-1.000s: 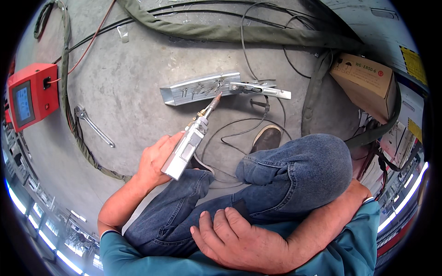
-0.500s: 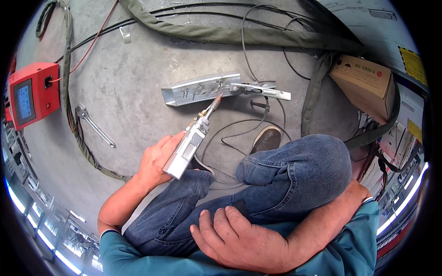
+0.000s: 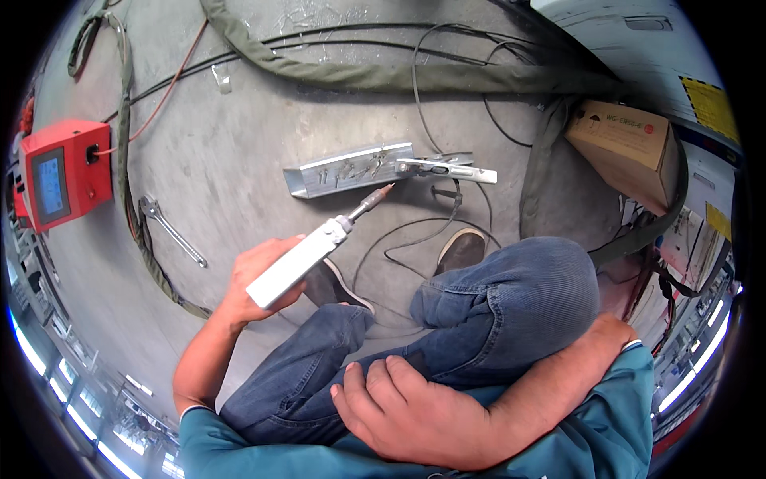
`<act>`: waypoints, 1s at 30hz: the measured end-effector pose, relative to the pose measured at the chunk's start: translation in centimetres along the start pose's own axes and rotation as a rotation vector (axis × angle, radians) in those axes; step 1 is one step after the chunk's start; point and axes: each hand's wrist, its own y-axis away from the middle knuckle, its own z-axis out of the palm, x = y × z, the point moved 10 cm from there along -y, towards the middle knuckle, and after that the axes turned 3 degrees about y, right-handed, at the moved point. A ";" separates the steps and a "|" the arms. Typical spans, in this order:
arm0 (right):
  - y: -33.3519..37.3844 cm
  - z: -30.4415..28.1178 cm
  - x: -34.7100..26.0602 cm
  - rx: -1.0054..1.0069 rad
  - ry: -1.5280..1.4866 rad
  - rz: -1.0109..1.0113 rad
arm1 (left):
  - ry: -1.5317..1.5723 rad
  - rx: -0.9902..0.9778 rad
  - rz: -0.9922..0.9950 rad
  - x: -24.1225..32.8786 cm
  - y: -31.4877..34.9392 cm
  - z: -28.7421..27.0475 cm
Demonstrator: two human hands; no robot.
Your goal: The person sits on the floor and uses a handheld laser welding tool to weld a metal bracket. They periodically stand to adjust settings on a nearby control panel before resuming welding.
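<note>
Concrete floor underfoot, silver tool gripped in the left hand

Grey and scuffed, it spreads around the person, who is low down with knees bent in blue jeans and dark shoes planted ahead. I see the left hand's fingers wrapped around the pale body of the silver tool, which is held out in front of the left knee, slanting away toward the right. Its reddish-brown tip points toward the right end of a metal channel, and from my spot a small gap shows between the two. Small metal pieces lie scattered in the channel. A second silver tool lies at that same right end, partly overlapping it.

The right hand rests on the lap against the teal shirt; its fingers are released, loosely bent and a little spread, and I make out nothing held there.

Off to the left, a wrench lies near a red box with a lit screen. Beyond the channel runs a green-wrapped hose, and a brown carton sits at the far right.
</note>
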 end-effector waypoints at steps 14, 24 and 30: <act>-9.0 -4.5 7.9 0.278 -0.952 0.067 | 1.278 0.080 0.154 14.3 -5.9 -14.9; -5.2 -5.7 9.6 0.495 -0.892 0.288 | 1.433 -0.154 0.273 17.0 -13.1 -11.0; -4.5 -5.5 9.6 0.465 -0.888 0.361 | 1.554 -0.205 0.348 18.3 -13.4 -10.5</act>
